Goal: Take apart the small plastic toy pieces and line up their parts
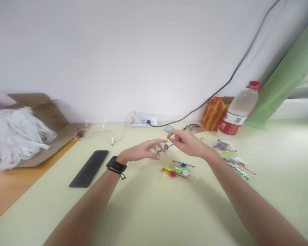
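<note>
Here is a dark arrow-shaped piece, up between the two hands, over the far side of the colourful cluster. The left hand comes in from the left, fingers and thumb curved around its near-left end; the right hand meets the shaft from the right, fingers bent. The hands are apart from each other, with the piece bridging the gap, but which one truly grips it, this view cannot tell.

And the progress? Five pieces lie loose on the table: a blue arrow at the far side, a yellow arrow on the left, a green arrow mid-cluster, a red arrow nearest, a white arrow to the right. The dark one has not joined them. Farther right, clear packets of similar pieces look unopened; those seem untouched so far.
</note>
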Demonstrator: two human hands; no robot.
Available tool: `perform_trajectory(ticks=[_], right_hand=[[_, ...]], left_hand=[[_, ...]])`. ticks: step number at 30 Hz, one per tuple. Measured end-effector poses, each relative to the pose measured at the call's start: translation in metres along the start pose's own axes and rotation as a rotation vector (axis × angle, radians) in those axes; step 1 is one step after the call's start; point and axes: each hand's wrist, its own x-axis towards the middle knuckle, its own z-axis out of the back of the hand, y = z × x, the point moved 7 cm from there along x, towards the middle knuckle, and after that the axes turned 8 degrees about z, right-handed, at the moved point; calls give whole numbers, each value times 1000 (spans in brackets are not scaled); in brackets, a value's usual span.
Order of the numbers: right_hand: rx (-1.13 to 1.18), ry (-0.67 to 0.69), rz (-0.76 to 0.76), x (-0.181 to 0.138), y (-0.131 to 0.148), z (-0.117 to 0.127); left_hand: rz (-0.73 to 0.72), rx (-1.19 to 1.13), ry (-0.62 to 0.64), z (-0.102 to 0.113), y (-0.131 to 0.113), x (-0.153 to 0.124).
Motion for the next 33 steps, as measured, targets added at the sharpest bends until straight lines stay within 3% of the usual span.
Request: perform_trajectory(ticks=[9, 11, 16, 19, 24, 28, 30, 33], right_hand=[[27, -40, -87, -3, -16, 12], [7, 51, -138, -6, -26, 10], [-33, 477, -205, -22, -40, -24], [-18, 539, -196, -23, -37, -41], [33, 527, -185, -21, -37, -52], [25, 438, -160, -19, -47, -34], [22, 339, -163, -16, -52, -17], [82, 47, -198, -12, -54, 21]], left_hand=[[63, -3, -30, 9, 10, -1], [68, -14, -33, 10, 14, 0], [68, -4, -50, 12, 20, 0], [68, -1, -44, 12, 21, 0], [69, 1, -63, 16, 20, -2], [65, -38, -61, 17, 18, -2], [60, -63, -60, 18, 18, -2], [52, -85, -57, 17, 18, -2]])
